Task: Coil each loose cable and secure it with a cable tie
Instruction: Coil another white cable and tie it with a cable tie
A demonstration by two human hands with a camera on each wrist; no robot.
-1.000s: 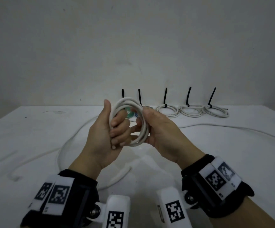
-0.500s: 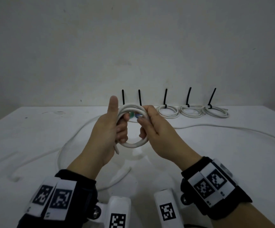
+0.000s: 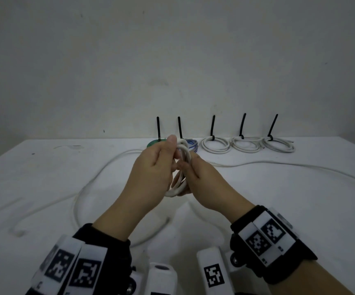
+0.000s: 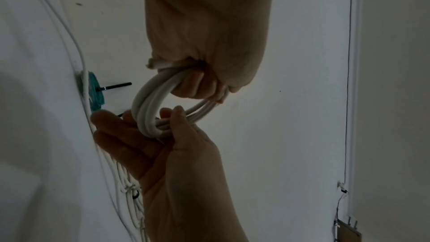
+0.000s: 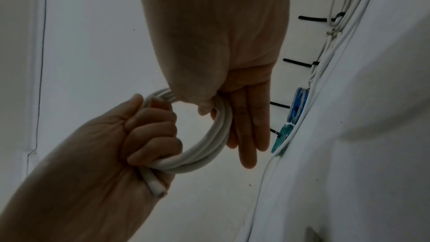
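Observation:
A white cable coil [image 3: 184,165] of several turns is held in the air above the white table [image 3: 44,177], edge-on to the head camera. My left hand [image 3: 157,167] grips one side of the coil in a fist [image 5: 149,135], and a cut cable end [image 5: 154,185] sticks out below that fist. My right hand [image 3: 200,175] pinches the opposite side [image 4: 163,126], its thumb [image 5: 204,108] pressing the strands against straight fingers [image 5: 246,135]. A long loose white cable [image 3: 100,173] lies in a wide loop on the table under my hands.
Three white coils [image 3: 214,144] [image 3: 245,143] [image 3: 278,143] bound with upright black ties lie in a row along the back wall. A green coil [image 3: 153,143] and a blue coil [image 3: 192,143], also tied, sit just behind my hands. Another stretch of white cable [image 3: 299,167] runs off to the right.
The coil has turned from facing the camera to edge-on. My left hand has rolled over so its back shows, and both hands have closed in together.

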